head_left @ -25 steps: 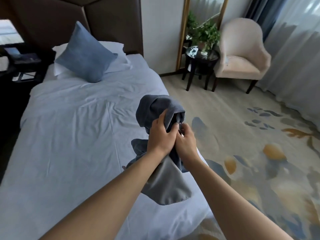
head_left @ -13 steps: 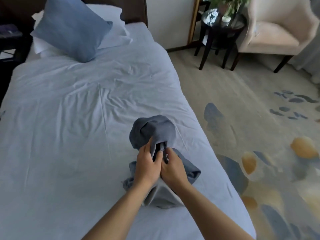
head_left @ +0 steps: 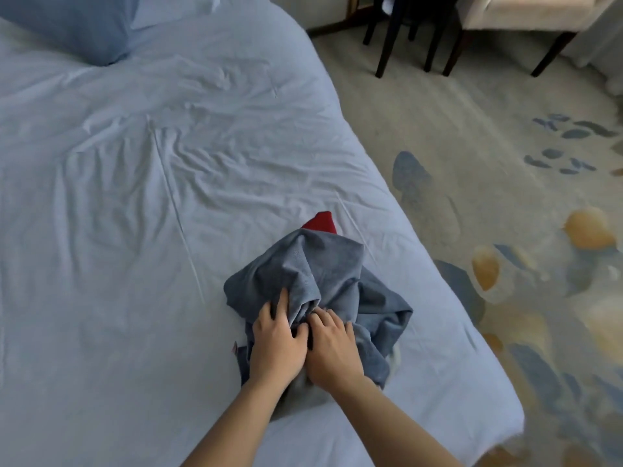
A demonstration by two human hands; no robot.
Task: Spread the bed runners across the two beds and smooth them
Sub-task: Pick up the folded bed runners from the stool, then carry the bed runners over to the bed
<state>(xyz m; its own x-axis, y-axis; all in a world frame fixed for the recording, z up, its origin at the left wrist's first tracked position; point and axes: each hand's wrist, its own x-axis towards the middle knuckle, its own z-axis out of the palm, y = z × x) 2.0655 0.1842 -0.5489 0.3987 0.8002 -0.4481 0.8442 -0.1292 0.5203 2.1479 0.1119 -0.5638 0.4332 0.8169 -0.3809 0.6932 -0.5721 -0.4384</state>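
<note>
A crumpled grey-blue bed runner (head_left: 323,274) lies bunched on the white bed (head_left: 135,214), near its right side toward the foot. A small red patch (head_left: 320,223) shows at the bundle's far tip. My left hand (head_left: 276,342) and my right hand (head_left: 333,348) rest side by side on the near part of the bundle, fingers gripping folds of the cloth. The lower end of the runner is hidden under my hands and forearms.
A blue cushion (head_left: 74,25) leans at the head of the bed, top left. Right of the bed is patterned carpet (head_left: 505,230). Dark side-table legs (head_left: 387,45) and a cream armchair (head_left: 522,11) stand at the top right.
My hands have lowered the bunched runner from the air onto the bed. The view has tilted down and nearer, and a red patch now shows at the bundle's tip.
</note>
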